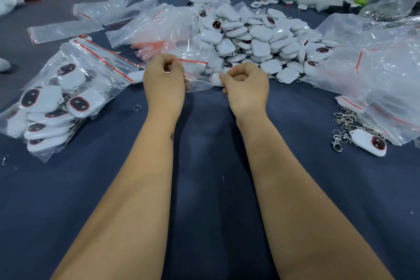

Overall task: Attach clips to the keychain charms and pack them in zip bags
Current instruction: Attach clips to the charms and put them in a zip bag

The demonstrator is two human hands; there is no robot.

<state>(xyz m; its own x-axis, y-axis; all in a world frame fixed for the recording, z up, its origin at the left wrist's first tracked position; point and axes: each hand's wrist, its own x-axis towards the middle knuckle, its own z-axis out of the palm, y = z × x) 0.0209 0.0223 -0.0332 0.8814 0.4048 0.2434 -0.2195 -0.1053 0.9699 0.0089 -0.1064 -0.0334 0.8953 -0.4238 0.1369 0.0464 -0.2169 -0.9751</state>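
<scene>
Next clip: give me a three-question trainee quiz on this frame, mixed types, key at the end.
1. True or false: the left hand and right hand both hold one clear zip bag.
2. The filled bag lies on which side of the hands? A left, B right.
3. Fill in: the loose metal clips lie beside a single white ____.

Key: 1 true; 2 A; 3 charm.

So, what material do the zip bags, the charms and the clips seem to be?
Zip bags: thin clear plastic film, glossy and wrinkled. Charms: probably smooth white moulded plastic, softly shiny. Clips: apparently silvery metal, with bright glints.
</scene>
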